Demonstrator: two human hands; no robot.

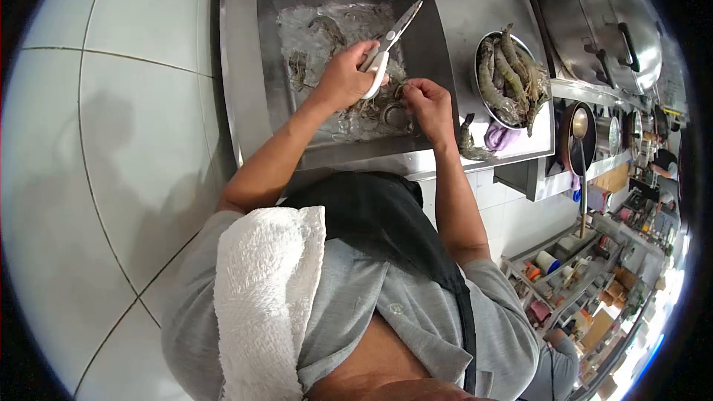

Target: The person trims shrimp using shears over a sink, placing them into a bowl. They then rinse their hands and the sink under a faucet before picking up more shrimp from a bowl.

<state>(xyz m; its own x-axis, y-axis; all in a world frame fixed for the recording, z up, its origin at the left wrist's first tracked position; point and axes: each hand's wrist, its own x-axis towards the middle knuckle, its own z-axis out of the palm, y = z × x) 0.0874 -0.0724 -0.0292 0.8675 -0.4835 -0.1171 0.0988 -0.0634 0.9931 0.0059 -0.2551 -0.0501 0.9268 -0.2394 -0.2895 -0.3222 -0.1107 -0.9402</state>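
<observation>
Both arms reach forward over the sink (435,37), elbows bent and out to the sides, forearms angling inward so the hands come near each other above its basin. The left hand (343,80) has its fingers curled in a firm grip around the scissors (379,74), white handles at the palm, blades pointing forward and to the right. The right hand (431,108) bends inward at the wrist, knuckles up, its grip narrow, thumb and fingers drawn together just beside the scissors' handles; I cannot tell what, if anything, is pinched there. Shrimp (327,27) lie in the sink, ahead of and below the hands. On the bench (475,0) to the right, a bowl (484,110) is heaped with whole shrimp, and one more lies near a purple cloth (501,136).
</observation>
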